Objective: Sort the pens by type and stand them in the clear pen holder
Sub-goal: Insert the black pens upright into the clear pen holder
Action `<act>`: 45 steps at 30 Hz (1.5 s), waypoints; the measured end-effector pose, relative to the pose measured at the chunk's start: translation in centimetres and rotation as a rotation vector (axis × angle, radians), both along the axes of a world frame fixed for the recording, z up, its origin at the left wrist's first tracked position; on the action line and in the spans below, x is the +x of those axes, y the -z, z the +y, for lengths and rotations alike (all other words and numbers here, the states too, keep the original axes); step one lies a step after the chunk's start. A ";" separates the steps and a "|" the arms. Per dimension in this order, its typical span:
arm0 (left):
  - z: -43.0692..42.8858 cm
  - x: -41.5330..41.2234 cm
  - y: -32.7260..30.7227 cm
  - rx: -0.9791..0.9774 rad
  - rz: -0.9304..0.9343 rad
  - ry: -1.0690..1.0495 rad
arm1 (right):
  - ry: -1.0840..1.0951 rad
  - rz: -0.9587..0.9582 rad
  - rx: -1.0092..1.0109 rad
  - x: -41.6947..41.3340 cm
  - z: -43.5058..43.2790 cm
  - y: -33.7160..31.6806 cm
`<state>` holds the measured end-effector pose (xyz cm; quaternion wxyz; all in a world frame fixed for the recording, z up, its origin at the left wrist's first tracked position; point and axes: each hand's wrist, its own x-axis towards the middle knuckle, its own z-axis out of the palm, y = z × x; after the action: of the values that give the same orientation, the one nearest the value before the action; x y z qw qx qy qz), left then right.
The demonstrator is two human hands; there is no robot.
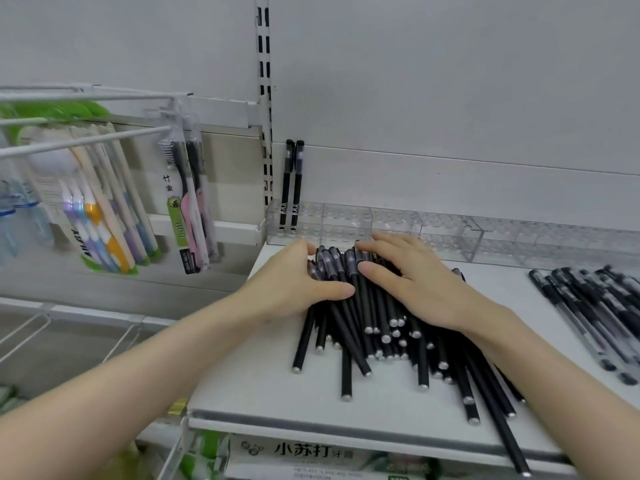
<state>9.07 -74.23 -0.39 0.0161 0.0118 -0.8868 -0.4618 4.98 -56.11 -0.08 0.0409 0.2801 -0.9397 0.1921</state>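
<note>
On the white shelf [242, 386], at the centre of view, lies a pile of black pens [367, 327], caps toward twelve o'clock and butt ends fanned toward six. The left hand [294, 282], its forearm running off toward eight o'clock, cups the pile's nine o'clock side: its fingers curl round the cap ends and its thumb lies across the barrels. The right hand [412, 275], forearm toward four o'clock, rests flat on top of the pile, fingers straight, gripping nothing. At twelve o'clock of the pile, along the back of the shelf, runs the clear pen holder [346, 221]; two upright pens [291, 181] stand in its leftmost compartment. At three o'clock, well apart from the pile, lies a heap of clear-barrelled pens [595, 306]. Toothbrush packs [104, 209] hang from hooks at nine o'clock.
</note>
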 end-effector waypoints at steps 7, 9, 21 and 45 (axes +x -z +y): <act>-0.5 -0.8 -1.0 0.272 -0.128 0.000 | -0.009 0.027 0.019 -0.1 0.0 0.2; -0.6 -0.9 -1.0 0.312 -0.123 0.018 | -0.010 0.029 0.018 -0.1 0.0 0.3; 0.1 -1.6 0.3 0.123 -0.030 -0.034 | -0.004 0.043 0.019 0.0 -0.2 0.3; -2.5 -2.1 -0.1 0.482 -0.065 0.046 | 0.016 0.000 -0.032 0.2 -0.2 -0.4</act>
<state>6.94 -76.69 -0.26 -0.0264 0.0101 -0.7511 -0.6596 5.19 -56.30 0.31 0.0469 0.2721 -0.9386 0.2068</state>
